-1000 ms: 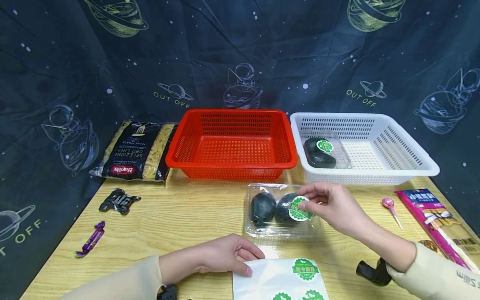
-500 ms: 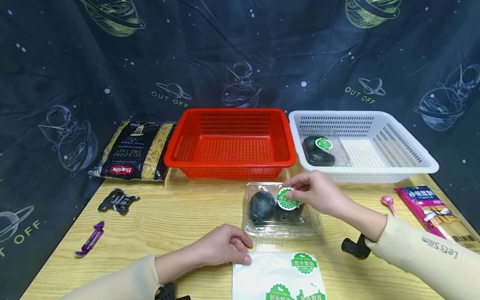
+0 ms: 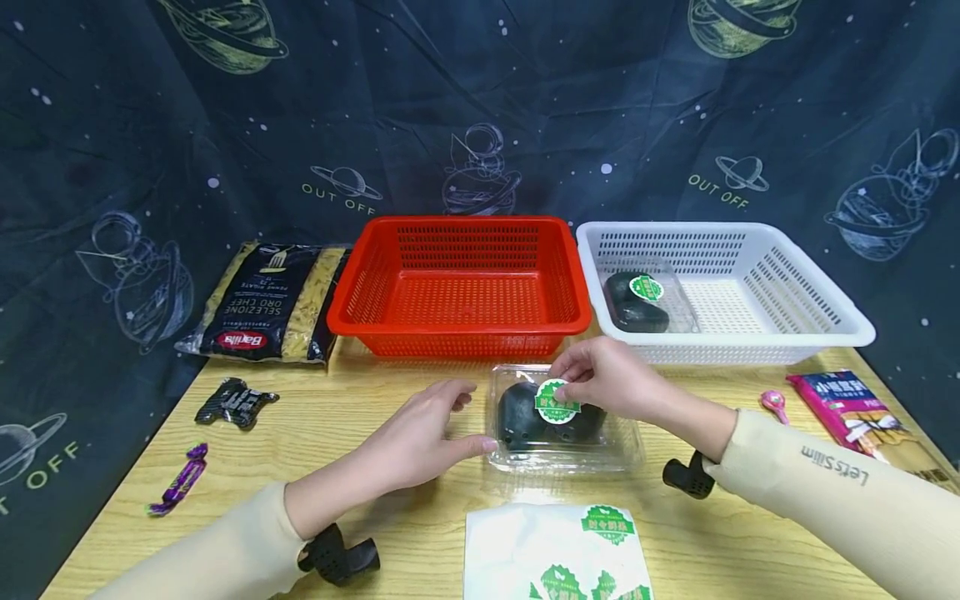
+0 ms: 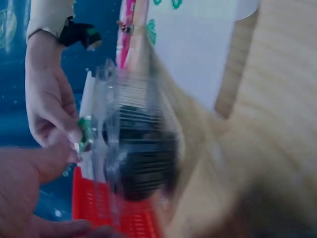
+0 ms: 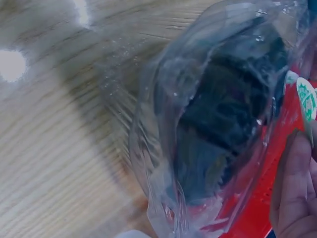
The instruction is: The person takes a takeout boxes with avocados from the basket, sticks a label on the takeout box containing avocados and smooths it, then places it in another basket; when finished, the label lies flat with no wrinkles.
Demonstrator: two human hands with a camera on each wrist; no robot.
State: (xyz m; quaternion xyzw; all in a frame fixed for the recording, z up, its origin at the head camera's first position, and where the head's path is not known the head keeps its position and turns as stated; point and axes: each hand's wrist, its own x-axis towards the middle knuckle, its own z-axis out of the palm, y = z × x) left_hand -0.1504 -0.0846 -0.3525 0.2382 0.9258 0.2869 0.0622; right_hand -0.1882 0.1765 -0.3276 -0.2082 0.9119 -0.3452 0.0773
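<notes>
A clear plastic clamshell box (image 3: pixel 618 446) with two dark rounded items (image 3: pixel 517 414) inside stands mid-table. My right hand (image 3: pixel 611 382) pinches a round green-and-white sticker (image 3: pixel 553 403) over its lid. In the right wrist view that sticker (image 5: pixel 307 98) stands edge-on by the fingertips, with a gap between it and the lid. My left hand (image 3: pixel 416 437) is beside the box's left side, thumb and fingers spread apart, thumb tip right at the box's edge. Below the box lies a white sheet of green stickers (image 3: pixel 525 542).
Behind stand a red basket (image 3: pixel 461 343) and a white basket (image 3: pixel 787 350) holding a similar labelled box (image 3: pixel 678 304). A pasta bag (image 3: pixel 258 304), a black packet (image 3: pixel 236 404) and a purple candy (image 3: pixel 182 479) lie left; a lollipop (image 3: pixel 773 402) and a pink snack pack (image 3: pixel 847 408) right.
My right hand has carried the sticker leftward to the middle of the box's lid. My left hand has left the sticker sheet and moved up to the box's left side, its fingers spreading.
</notes>
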